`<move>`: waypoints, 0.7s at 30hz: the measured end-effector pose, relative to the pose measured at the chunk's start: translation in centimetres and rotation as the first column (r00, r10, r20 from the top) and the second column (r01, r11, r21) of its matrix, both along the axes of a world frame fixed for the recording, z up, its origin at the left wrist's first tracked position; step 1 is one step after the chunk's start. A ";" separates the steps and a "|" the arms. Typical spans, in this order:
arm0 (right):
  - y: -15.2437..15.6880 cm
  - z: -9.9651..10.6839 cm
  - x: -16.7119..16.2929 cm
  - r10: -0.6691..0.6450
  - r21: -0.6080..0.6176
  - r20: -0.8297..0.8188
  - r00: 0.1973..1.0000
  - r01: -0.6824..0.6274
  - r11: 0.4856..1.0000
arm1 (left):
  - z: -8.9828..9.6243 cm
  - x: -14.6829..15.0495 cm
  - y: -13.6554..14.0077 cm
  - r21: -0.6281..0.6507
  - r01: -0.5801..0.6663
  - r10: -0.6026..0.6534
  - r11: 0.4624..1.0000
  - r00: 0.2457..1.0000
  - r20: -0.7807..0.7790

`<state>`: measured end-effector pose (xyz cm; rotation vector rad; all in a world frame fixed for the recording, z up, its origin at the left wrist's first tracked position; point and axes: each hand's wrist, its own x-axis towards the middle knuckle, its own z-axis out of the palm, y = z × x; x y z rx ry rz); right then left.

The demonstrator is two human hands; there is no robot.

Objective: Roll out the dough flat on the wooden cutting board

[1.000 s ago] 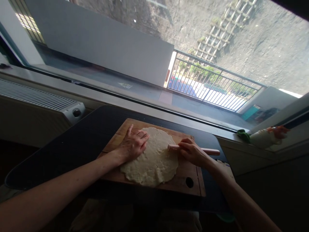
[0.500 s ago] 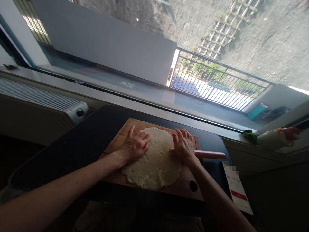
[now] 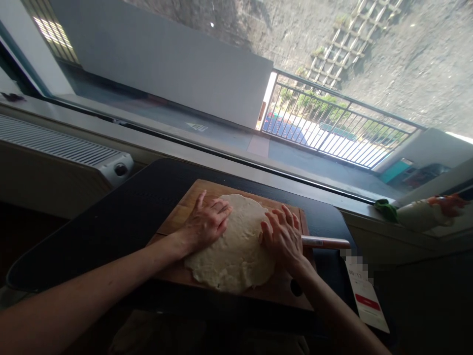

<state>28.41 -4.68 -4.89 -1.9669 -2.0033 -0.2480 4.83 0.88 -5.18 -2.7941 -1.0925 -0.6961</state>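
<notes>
A flat, roughly round sheet of dough (image 3: 238, 256) with an uneven edge lies on a wooden cutting board (image 3: 185, 209). My left hand (image 3: 209, 219) rests on the dough's left edge, fingers apart and a little bent, holding nothing. On the right side of the dough, my right hand (image 3: 284, 236) is wrapped over a wooden rolling pin (image 3: 327, 242), its fingers reaching past the far side. The pin's left tip peeks out beside the thumb, and its other end sticks out right beyond the board. The palm hides its middle.
Under the board is a dark table (image 3: 121, 212) against the window sill (image 3: 229, 162). A phone (image 3: 367, 301) with a lit screen lies at the table's right. To the left stands a white radiator (image 3: 74, 145). A pale object with green and orange parts (image 3: 417, 212) sits on the sill.
My right hand has come slightly nearer to me and to the right, with the rolling pin under it. My left hand has stayed at the same spot on the dough.
</notes>
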 end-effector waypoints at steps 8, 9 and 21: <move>7.1 1.7 0.6 -0.183 -0.053 -0.077 0.980 0.179 0.982 | -0.8 0.0 0.3 0.030 -0.020 0.020 0.999 1.000 -0.004; 5.9 1.4 0.5 -0.151 -0.049 -0.069 0.986 0.148 0.988 | -0.8 0.0 0.3 0.026 -0.023 0.023 0.999 1.000 -0.001; 9.0 1.4 1.1 -0.230 -0.133 -0.101 0.968 0.216 0.967 | -0.3 -0.2 0.1 -0.001 -0.034 0.034 0.999 0.999 -0.007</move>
